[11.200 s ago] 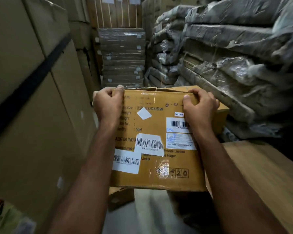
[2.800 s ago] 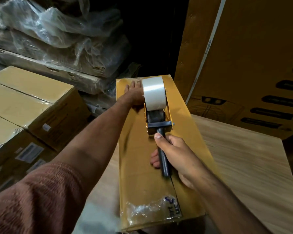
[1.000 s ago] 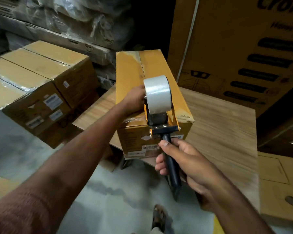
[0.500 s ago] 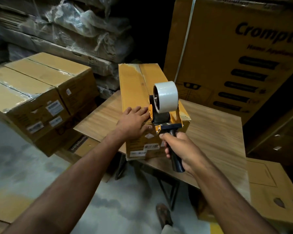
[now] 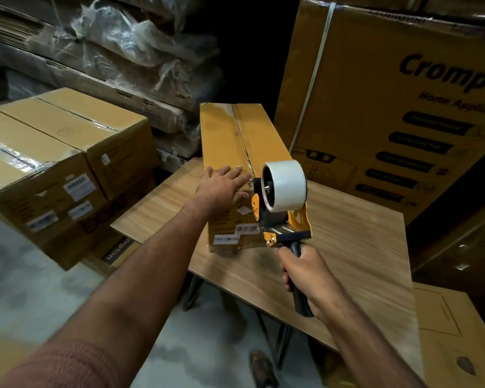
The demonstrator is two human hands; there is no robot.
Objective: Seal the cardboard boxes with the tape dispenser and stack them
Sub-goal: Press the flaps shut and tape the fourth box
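The box (image 5: 235, 152) lies lengthwise on the left part of the bench (image 5: 356, 247), its near end set back a little from the bench's front edge and its far end reaching to the dark gap at the back. Bare wood runs to the right of it and along the front — that side is the open room. The bench's left corner juts toward a stack (image 5: 53, 163) of sealed cartons on the floor, well apart from the box.

The left hand (image 5: 221, 189) lies flat on the box's near top corner, fingers straight and spread, pressing down. The right hand (image 5: 305, 270) is curled round the black handle of the tape dispenser (image 5: 283, 203), holding it upright just beside the box's near end; whether it touches the cardboard cannot be told.

A big printed carton (image 5: 389, 107) walls in the bench behind and to the right. Plastic-wrapped bundles (image 5: 129, 60) are piled at the back left. A lower carton (image 5: 454, 331) sits just past the bench's right edge — tight there.
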